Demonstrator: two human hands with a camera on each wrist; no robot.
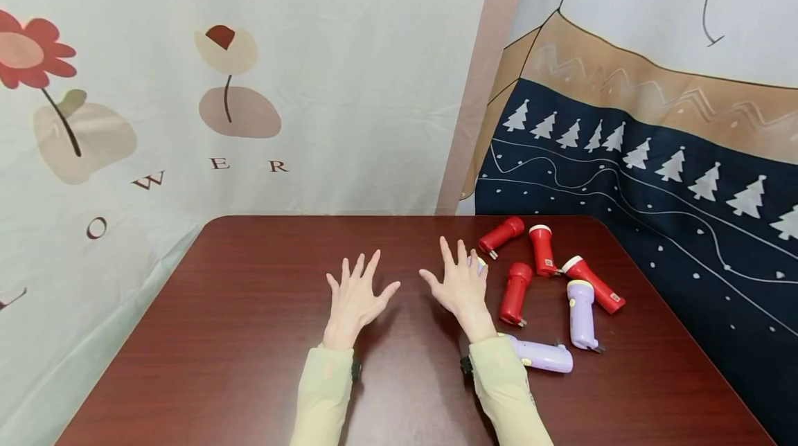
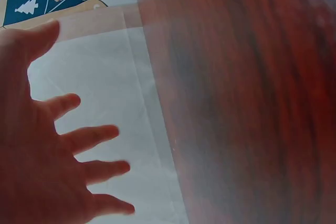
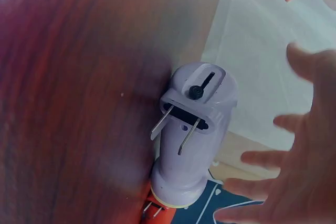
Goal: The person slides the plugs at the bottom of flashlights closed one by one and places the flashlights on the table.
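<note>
My left hand (image 1: 355,300) is over the middle of the table with its fingers spread and straight, holding nothing. To its right, my right hand (image 1: 463,290) also has spread, straight fingers and an empty palm. A lilac flashlight (image 3: 189,145) with two metal plug prongs and a black slide switch lies beside the right hand. In the head view that hand hides most of it. Another lilac flashlight (image 1: 545,357) lies by the right sleeve, which covers its head end. Just right of the right hand is a red flashlight (image 1: 515,293) with its prongs out.
More red flashlights lie at the table's right: one at the back (image 1: 502,233), one with a white rim (image 1: 544,252) and one slanted (image 1: 598,287). A third lilac flashlight (image 1: 582,318) is beside the slanted one. Curtains hang behind the dark wooden table (image 1: 218,335).
</note>
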